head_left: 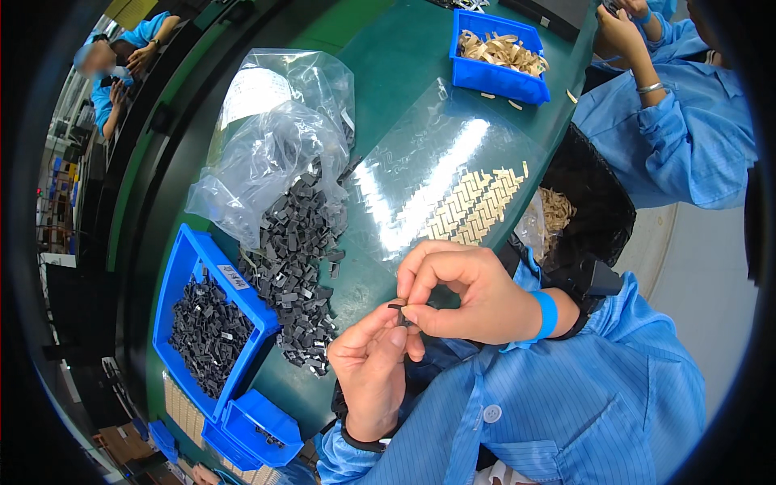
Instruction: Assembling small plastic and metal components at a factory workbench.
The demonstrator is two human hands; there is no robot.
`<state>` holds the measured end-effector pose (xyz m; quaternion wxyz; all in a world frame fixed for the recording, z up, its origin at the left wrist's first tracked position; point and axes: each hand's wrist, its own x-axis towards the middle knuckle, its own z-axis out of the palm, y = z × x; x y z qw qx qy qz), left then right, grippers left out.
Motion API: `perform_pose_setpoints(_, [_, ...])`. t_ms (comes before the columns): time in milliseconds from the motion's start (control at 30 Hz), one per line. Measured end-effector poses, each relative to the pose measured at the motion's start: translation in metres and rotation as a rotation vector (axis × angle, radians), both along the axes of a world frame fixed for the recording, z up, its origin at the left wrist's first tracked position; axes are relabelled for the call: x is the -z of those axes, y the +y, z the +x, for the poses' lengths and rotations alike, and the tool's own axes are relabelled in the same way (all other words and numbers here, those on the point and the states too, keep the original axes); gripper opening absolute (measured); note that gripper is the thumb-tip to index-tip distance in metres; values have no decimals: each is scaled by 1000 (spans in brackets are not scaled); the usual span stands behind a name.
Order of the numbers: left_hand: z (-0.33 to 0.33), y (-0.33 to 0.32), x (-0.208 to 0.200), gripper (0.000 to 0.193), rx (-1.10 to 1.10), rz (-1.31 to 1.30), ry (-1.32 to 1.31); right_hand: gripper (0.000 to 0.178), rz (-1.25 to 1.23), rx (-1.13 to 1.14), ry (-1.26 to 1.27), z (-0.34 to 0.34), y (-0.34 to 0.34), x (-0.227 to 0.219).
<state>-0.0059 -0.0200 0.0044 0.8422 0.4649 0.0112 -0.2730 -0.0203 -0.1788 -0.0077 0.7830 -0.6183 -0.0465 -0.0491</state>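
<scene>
In front of my chest, both hands meet at a small dark piece [403,318]. My left hand [368,368] pinches it from below between thumb and fingers. The fingertips of my right hand [469,293] are closed at its upper end, where a thin black strip sticks out; whether that is a separate part I cannot tell. Just left of the hands lies a heap of small dark grey pieces [299,250], spilling out of a clear plastic bag [271,145]. Beyond my right hand is a clear plastic sheet [404,133] bearing rows of cream-coloured small parts [473,206].
A blue bin [263,311] with many black pieces stands left, a smaller blue bin [242,432] beside it. A blue tray [501,89] of tan strips sits at the far edge. Right of the green table [396,48] hangs a black bag [598,182], near a co-worker's blue sleeve [679,121].
</scene>
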Motion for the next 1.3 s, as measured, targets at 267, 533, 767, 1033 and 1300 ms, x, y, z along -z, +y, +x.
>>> perform_pose_setpoints(267, [-2,1,4,20,-13,72,-42,7,-50,-8,-47,-2,3,3])
perform_pose_setpoints(533, [-4,-5,3,22,-82,64,-41,5,98,-57,29,-3,4,6])
perform_pose_setpoints(767, [-3,-10,-1,27,-117,120,-33,6,107,-92,51,-2,4,11])
perform_pose_setpoints(1033, [-4,-2,4,36,-81,213,-192,12,-56,-180,51,3,-7,8])
perform_pose_setpoints(1300, [1,13,1,52,71,143,-336,15,-37,-416,139,10,-19,4])
